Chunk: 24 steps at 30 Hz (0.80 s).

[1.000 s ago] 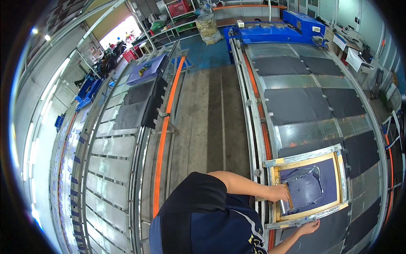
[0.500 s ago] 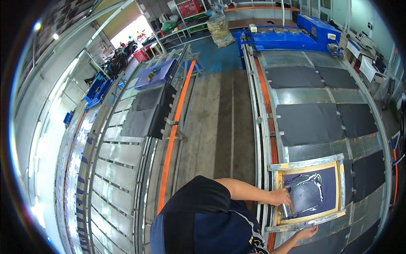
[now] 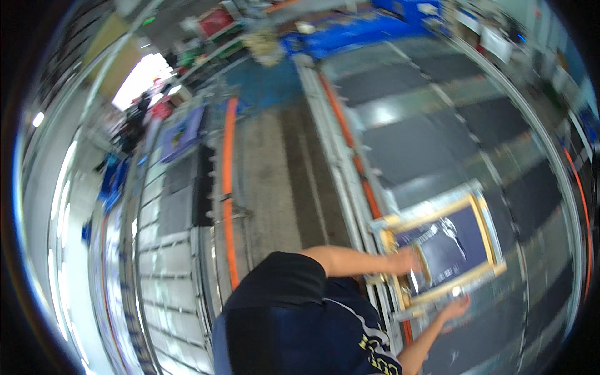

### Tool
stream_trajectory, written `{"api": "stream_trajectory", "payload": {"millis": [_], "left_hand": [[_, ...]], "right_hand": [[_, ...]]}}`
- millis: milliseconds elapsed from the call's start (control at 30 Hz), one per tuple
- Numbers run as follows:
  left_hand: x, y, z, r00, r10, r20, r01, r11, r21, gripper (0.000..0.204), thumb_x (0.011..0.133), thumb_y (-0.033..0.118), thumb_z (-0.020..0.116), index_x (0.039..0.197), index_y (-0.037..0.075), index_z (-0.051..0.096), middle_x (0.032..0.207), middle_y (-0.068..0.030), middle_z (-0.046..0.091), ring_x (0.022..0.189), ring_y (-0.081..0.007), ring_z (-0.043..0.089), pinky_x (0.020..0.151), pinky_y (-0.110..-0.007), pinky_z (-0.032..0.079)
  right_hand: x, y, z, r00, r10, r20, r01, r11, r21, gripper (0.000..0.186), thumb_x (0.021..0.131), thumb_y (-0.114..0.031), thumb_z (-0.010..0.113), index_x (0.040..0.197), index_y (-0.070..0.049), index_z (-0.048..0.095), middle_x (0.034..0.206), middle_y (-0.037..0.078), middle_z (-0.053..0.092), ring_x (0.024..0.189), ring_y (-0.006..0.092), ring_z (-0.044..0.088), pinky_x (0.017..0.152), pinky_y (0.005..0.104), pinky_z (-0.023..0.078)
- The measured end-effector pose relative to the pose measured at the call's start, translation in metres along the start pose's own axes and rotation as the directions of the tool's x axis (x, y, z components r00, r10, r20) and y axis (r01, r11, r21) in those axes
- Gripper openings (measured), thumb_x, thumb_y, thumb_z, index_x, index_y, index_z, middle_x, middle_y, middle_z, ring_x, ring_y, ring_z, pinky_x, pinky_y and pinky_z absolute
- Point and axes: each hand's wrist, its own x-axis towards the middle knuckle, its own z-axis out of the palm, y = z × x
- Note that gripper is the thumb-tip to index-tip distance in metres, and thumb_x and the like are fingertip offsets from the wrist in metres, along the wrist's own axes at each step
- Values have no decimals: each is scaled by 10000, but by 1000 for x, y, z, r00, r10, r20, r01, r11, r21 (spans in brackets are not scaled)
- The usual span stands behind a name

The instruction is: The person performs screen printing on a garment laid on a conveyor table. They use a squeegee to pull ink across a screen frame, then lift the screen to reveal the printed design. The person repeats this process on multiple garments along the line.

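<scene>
As a scraper (image 3: 425,270) is gripped by the left hand (image 3: 407,260) at four o'clock, right hand (image 3: 457,307) seemingly open, paste (image 3: 451,233) seems spread; steady pushing is needed.

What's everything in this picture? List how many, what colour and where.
Right table: one, grey, right
Left table: one, pale, left
Screen: one, yellow-and-grey frame, right table
Squeegee: one, brown and silver, screen's left end
Streaks: several, whitish, on screen
Dark sheets: at least six, grey, right table
Black sheets: count unclear, black, left table
Purple pile: one, purple, left table
Orange strips: three, orange, beside tables
Machine: one, blue, right table's far end
Sack: one, yellowish, background
Shelf crate: one, red, background
Shirt: one, dark, lower middle
Left fingers: one hand, bare, around squeegee
Right fingers: one hand, bare, by screen's near edge
</scene>
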Motion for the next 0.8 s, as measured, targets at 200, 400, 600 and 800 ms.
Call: {"api": "stream_trajectory", "payload": {"millis": [200, 400, 600, 800], "left_hand": [[170, -44, 14, 979, -138, 152, 162, 974, -158, 376, 759, 27, 667, 1037, 230, 819, 1006, -93, 784, 913, -324, 747, 831, -462, 586], [151, -43, 25, 999, -37, 27, 39, 997, -64, 293, 775, 71, 640, 969, 193, 824, 1046, -51, 795, 998, -274, 737, 884, -425, 547], [16, -2, -4, 988, 30, 153, -26, 999, -29, 427, 765, -4, 683, 1117, 213, 787, 1246, 33, 749, 1177, -202, 667, 967, -411, 465], [103, -16, 1, 992, -113, 56, 122, 977, -175, 366, 796, -35, 654, 1032, 189, 823, 1068, -33, 792, 997, -267, 718, 831, -464, 534]], "right_hand": [[0, -20, 7, 982, 187, -40, -185, 982, 39, 254, 1059, -212, 566, 1158, -7, 679, 1081, 152, 719, 990, 256, 656, 926, 382, 495], [7, -28, 14, 981, 177, -74, -170, 981, 90, 278, 1072, -198, 553, 1216, -1, 686, 1155, 158, 736, 1083, 262, 672, 996, 371, 494], [-7, -27, 5, 965, 243, -99, -241, 970, 38, 223, 1049, -220, 601, 1126, -39, 706, 964, 151, 724, 885, 262, 652, 854, 380, 504], [-16, -46, 1, 974, 196, -109, -192, 980, 48, 219, 1048, -238, 603, 1133, -62, 703, 952, 171, 734, 878, 298, 676, 851, 418, 506]]}}
